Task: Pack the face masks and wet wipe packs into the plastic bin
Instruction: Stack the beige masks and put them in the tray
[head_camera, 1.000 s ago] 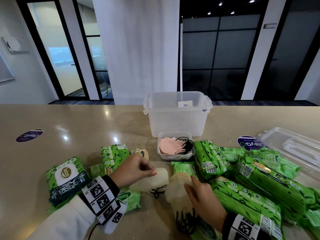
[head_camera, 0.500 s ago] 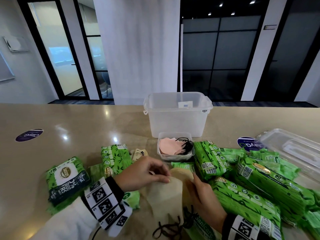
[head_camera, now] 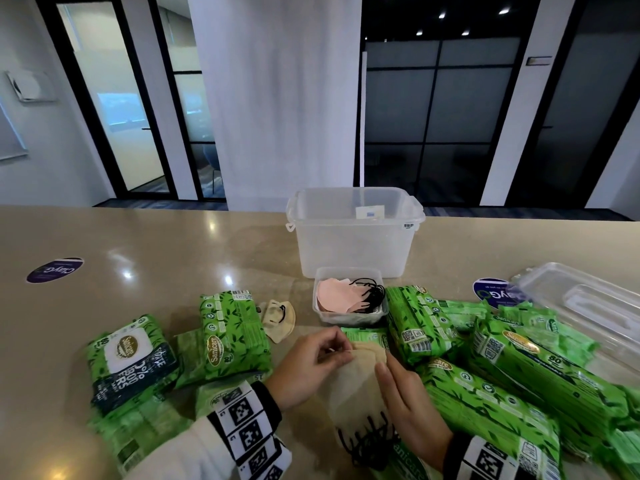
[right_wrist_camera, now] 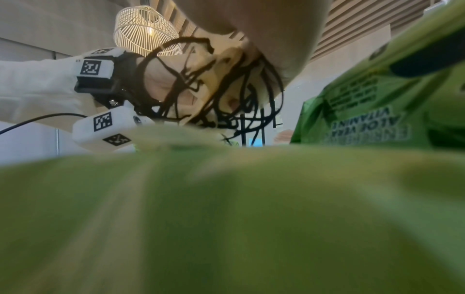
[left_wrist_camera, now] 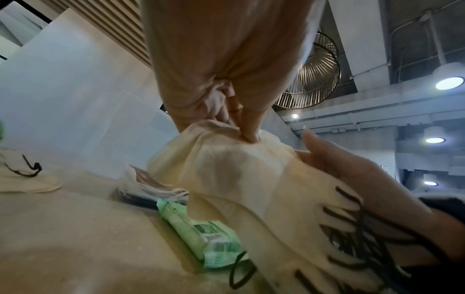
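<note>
Pinching the top edge of a stack of cream fabric face masks with black ear loops (head_camera: 358, 386), your left hand (head_camera: 308, 365) has thumb and fingertips (left_wrist_camera: 247, 131) closed on it; your right hand (head_camera: 408, 403) lies along the stack's right side with fingers straight, supporting, not curled round it. Stack sits off the bench near its front edge, loops hanging toward you. Clear rectangular plastic bin (head_camera: 353, 237) stands mid-bench toward the far edge, nothing visible inside except a label on its wall. Small clear plastic tub (head_camera: 349, 318) touching its front wall holds pink masks (head_camera: 334, 299) and black loops. One loose cream mask (head_camera: 278, 318) lies left of the tub. Green wet wipe packs (head_camera: 235, 332) are spread along the front edge, a few left, a bigger pile right (head_camera: 519, 368). Clear plastic lid (head_camera: 588, 306) rests at the right edge. Right wrist view is mostly blurred green pack.
</note>
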`<action>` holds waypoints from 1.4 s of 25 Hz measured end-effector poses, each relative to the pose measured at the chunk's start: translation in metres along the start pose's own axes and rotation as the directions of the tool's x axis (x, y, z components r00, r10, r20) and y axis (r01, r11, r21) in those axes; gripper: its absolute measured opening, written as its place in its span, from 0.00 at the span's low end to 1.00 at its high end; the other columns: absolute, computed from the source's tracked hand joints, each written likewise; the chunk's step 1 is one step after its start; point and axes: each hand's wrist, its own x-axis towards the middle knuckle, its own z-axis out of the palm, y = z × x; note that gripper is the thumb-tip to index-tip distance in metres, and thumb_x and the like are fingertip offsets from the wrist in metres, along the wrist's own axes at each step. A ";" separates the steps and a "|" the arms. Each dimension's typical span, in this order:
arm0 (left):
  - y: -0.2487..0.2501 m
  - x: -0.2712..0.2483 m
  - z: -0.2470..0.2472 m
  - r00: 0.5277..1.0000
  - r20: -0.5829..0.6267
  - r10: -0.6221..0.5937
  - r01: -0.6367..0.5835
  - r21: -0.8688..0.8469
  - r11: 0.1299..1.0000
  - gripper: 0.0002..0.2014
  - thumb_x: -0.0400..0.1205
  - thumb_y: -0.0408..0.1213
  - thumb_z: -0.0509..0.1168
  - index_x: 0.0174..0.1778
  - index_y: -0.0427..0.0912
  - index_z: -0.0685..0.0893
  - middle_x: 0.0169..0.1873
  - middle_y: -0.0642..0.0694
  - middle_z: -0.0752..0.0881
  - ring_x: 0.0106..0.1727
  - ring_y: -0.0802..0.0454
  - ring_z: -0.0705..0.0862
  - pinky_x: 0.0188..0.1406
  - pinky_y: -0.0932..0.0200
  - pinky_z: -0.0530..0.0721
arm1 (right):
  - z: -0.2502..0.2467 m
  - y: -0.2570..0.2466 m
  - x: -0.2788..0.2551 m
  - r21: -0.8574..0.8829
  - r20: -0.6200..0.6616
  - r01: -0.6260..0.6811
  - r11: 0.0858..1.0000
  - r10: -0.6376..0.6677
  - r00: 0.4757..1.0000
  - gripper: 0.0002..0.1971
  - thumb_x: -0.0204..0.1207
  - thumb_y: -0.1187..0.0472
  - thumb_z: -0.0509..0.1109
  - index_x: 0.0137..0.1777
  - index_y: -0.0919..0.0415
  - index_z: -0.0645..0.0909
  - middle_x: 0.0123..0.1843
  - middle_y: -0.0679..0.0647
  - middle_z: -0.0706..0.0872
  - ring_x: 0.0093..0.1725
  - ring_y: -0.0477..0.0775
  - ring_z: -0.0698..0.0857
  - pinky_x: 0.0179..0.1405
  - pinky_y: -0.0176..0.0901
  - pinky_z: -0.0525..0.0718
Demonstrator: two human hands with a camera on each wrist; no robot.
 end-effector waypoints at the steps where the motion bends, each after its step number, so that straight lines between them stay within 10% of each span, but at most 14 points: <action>1: -0.001 0.000 0.002 1.000 -0.013 -0.003 0.003 0.017 1.000 0.03 0.80 0.37 0.70 0.43 0.49 0.82 0.42 0.54 0.86 0.50 0.55 0.85 0.56 0.55 0.83 | 0.000 -0.003 -0.001 0.028 0.010 -0.023 0.999 0.023 1.000 0.19 0.84 0.42 0.50 0.64 0.46 0.77 0.53 0.37 0.88 0.54 0.35 0.85 0.54 0.35 0.81; 8: -0.008 0.001 0.006 0.997 0.044 -0.055 0.054 0.026 0.998 0.06 0.80 0.38 0.70 0.43 0.51 0.79 0.42 0.56 0.84 0.50 0.56 0.84 0.55 0.61 0.81 | 0.004 0.011 0.005 -0.155 0.155 0.001 0.988 0.023 0.988 0.33 0.78 0.45 0.67 0.76 0.65 0.65 0.53 0.40 0.88 0.50 0.34 0.86 0.47 0.29 0.82; 12: -0.011 0.018 -0.003 0.979 -0.028 -0.200 0.202 0.149 0.968 0.07 0.86 0.42 0.61 0.51 0.42 0.79 0.46 0.48 0.86 0.48 0.52 0.85 0.57 0.50 0.83 | 0.005 0.010 0.005 -0.273 0.184 -0.017 0.962 0.070 0.980 0.51 0.69 0.24 0.53 0.79 0.66 0.62 0.48 0.53 0.90 0.47 0.48 0.87 0.46 0.46 0.83; 16: -0.038 0.054 -0.034 0.836 -0.113 -0.537 0.440 0.723 0.533 0.23 0.87 0.49 0.55 0.64 0.32 0.77 0.67 0.30 0.78 0.69 0.36 0.76 0.66 0.48 0.75 | 0.007 0.006 0.006 -0.364 0.247 -0.049 0.930 0.147 0.958 0.54 0.64 0.21 0.46 0.81 0.62 0.58 0.48 0.55 0.89 0.50 0.53 0.85 0.47 0.51 0.81; 19: -0.048 0.062 -0.037 0.720 -0.162 -0.674 0.503 0.792 0.347 0.24 0.87 0.46 0.54 0.74 0.34 0.72 0.76 0.29 0.68 0.76 0.35 0.69 0.73 0.48 0.70 | 0.007 0.006 0.006 -0.350 0.234 -0.084 0.933 0.174 0.957 0.52 0.66 0.23 0.48 0.82 0.60 0.58 0.55 0.56 0.89 0.54 0.54 0.85 0.51 0.52 0.82; 31: -0.062 0.065 -0.038 0.768 -0.161 -0.620 0.431 0.846 0.314 0.25 0.85 0.42 0.56 0.77 0.34 0.68 0.76 0.33 0.68 0.75 0.39 0.71 0.71 0.53 0.71 | 0.006 -0.001 0.003 -0.397 0.225 -0.074 0.915 0.175 0.958 0.34 0.81 0.44 0.62 0.81 0.60 0.57 0.51 0.55 0.86 0.53 0.57 0.83 0.46 0.48 0.78; 35: -0.049 0.060 -0.042 0.874 -0.190 -0.448 0.404 0.796 0.451 0.14 0.80 0.46 0.66 0.53 0.38 0.83 0.56 0.38 0.86 0.59 0.42 0.83 0.54 0.54 0.79 | 0.004 -0.004 0.002 -0.414 0.214 -0.071 0.908 0.172 0.961 0.32 0.83 0.47 0.60 0.81 0.61 0.57 0.55 0.59 0.85 0.55 0.58 0.82 0.44 0.45 0.73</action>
